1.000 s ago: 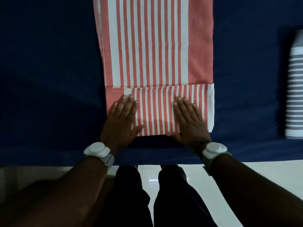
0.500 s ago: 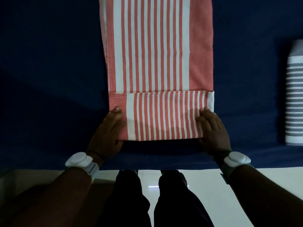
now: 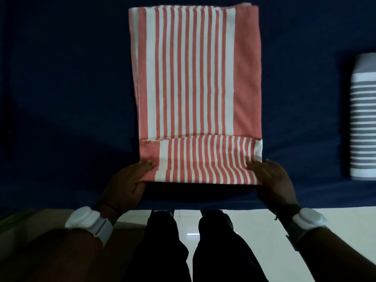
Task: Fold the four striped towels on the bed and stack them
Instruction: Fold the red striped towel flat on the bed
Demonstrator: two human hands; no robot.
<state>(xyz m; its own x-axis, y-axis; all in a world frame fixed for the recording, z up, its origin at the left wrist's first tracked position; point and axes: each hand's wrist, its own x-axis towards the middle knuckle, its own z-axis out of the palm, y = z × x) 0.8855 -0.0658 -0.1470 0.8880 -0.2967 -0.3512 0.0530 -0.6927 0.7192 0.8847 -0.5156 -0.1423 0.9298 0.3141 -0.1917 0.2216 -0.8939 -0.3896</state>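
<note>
A white band (image 3: 89, 220) with a rounded white puck on top is worn on one wrist, and a matching white band (image 3: 307, 219) is worn on the other. Dark trousers (image 3: 203, 251) are seen at the bottom middle, over a pale, glossy tiled floor (image 3: 262, 233) in which a small bright reflection is caught. At the lower left, a brownish surface (image 3: 34, 220) is seen only dimly and cannot be made out.

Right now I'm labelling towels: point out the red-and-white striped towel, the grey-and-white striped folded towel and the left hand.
red-and-white striped towel (image 3: 195, 78): head view, centre stripes.
grey-and-white striped folded towel (image 3: 363, 119): head view, striped top.
left hand (image 3: 130, 180): head view, back.
</note>
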